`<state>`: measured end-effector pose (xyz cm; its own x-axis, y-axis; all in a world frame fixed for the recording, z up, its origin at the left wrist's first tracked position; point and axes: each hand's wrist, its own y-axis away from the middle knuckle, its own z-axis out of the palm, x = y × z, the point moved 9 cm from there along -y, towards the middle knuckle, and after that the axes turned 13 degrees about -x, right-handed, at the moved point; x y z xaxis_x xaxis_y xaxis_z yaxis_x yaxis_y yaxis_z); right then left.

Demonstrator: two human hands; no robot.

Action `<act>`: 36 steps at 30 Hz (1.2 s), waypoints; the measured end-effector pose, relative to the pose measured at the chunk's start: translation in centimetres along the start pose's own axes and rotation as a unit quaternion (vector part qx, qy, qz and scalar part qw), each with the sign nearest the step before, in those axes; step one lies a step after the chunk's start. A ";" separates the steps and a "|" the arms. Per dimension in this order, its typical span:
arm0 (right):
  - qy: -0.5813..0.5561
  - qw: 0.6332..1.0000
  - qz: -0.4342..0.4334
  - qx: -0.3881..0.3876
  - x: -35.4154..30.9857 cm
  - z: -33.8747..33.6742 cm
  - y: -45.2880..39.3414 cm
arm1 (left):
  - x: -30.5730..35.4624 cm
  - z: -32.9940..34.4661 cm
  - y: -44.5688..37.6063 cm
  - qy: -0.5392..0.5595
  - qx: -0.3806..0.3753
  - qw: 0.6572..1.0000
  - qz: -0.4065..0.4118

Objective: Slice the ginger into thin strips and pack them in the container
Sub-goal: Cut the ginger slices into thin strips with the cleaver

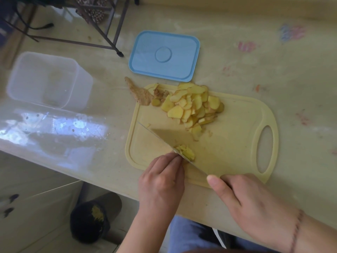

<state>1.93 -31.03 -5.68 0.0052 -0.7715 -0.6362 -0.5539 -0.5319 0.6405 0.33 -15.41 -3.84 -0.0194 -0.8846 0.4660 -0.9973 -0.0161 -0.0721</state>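
container (49,79): clear, soft-cornered plastic tub at far left on the glossy table (255,70), well apart from the board; looks empty, so by my reading packing has not begun.
bin (91,221): dark round bin on the floor below the table edge, yellowish scraps inside.
peel (140,94): rough tan strip of ginger skin lying half off the board's far left corner.
lid (164,55): pale blue flat rectangle with a round boss, beyond the board.
cutting board (237,143): pale yellow plastic, grooved rim, oval handle hole to the right.
left hand (162,181): fingers curled and pressed together, tips pinning the small ginger stack from its near-left side; knuckles close against the blade's flat.
ginger stack (186,152): few thin slices bunched under the knife, moist yellow, fibrous; it lies just ahead of the left fingertips, its long axis roughly along the blade.
knife (164,137): broad shiny blade running diagonally from far left to near right, edge down on the stack.
slice pile (193,105): loose heap of thin oval slices at the board's far side, not yet cut into strips.
right hand (249,199): wrapped round the knife handle, thumb laid straight along it.
key relation: blade sits between stack and left fingertips; each cut should step toward those fingers, so they likely must creep back.
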 end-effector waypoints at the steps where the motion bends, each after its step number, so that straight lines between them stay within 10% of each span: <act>1: -0.004 1.000 -0.004 -0.001 -0.1 -0.1 0.2 | 0.0 0.0 0.2 0.007 0.000 1.000 -0.001; 36: 0.014 1.000 0.013 -0.003 -0.3 -0.3 1.3 | -0.3 0.2 0.3 0.022 0.008 1.000 0.006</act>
<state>1.46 -31.62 -4.56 0.0141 -0.7950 -0.6064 -0.5494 -0.5129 0.6596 0.03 -15.21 -4.16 -0.0357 -0.8633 0.5034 -0.9956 -0.0131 -0.0930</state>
